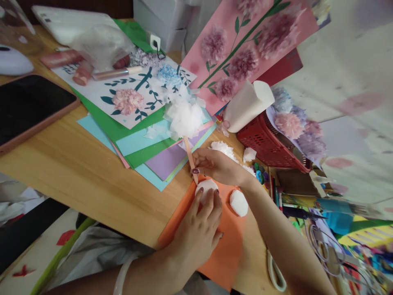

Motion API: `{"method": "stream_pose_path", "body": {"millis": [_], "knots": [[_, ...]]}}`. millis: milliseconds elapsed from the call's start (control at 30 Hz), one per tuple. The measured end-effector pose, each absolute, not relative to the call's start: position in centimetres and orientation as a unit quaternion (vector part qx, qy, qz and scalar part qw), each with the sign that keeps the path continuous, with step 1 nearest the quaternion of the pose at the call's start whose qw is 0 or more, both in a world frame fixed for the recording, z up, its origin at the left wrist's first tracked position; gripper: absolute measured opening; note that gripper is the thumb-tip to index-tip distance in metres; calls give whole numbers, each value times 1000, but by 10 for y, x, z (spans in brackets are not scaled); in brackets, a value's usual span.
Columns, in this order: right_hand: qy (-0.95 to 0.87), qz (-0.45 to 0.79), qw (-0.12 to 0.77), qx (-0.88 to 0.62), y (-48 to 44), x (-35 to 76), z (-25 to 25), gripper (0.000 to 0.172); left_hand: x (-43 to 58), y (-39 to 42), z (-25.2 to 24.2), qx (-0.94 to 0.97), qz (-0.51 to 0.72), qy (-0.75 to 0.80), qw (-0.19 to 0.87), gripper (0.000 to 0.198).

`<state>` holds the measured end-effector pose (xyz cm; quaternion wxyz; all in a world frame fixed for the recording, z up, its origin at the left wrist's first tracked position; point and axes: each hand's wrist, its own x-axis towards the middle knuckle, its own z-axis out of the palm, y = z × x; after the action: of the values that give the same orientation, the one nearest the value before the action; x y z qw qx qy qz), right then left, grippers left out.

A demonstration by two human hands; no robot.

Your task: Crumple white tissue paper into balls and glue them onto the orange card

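My right hand [219, 164] is closed around a flat wooden craft stick [188, 150]. The stick's upper end meets a fluffy white paper flower [186, 116], and its lower end is beside a round white paper piece [205, 187]. Over that round piece lie the fingertips of my left hand [201, 221], fingers a little apart and thumb off to the side. Beneath it is an orange sheet [225, 252]. A second round white paper piece [238, 203] rests on the orange sheet, near my right forearm.
Coloured paper sheets [166, 162] overlap on the wooden table [92, 180]. A phone [33, 108] lies at the left. Behind are a flower-decorated pink card [230, 57], a paper roll [250, 104] and a red basket [265, 141]. Cables [322, 250] tangle at the right.
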<state>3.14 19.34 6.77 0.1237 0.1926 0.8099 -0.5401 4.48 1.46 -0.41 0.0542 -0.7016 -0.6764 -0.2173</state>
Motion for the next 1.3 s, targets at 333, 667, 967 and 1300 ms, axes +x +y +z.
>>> {"method": "stream_pose_path", "body": {"millis": [333, 667, 967, 1300], "knots": [[784, -588, 124, 157, 202, 30, 66, 10, 44, 15, -2, -702, -217, -676, 56, 62], [779, -592, 154, 137, 200, 31, 63, 8, 43, 14, -3, -706, -216, -673, 47, 59], [811, -546, 147, 149, 199, 30, 69, 11, 43, 14, -1, -705, -222, -673, 36, 61], [860, -466, 144, 152, 196, 35, 68, 18, 39, 14, 2, -707, -223, -670, 28, 62]]}}
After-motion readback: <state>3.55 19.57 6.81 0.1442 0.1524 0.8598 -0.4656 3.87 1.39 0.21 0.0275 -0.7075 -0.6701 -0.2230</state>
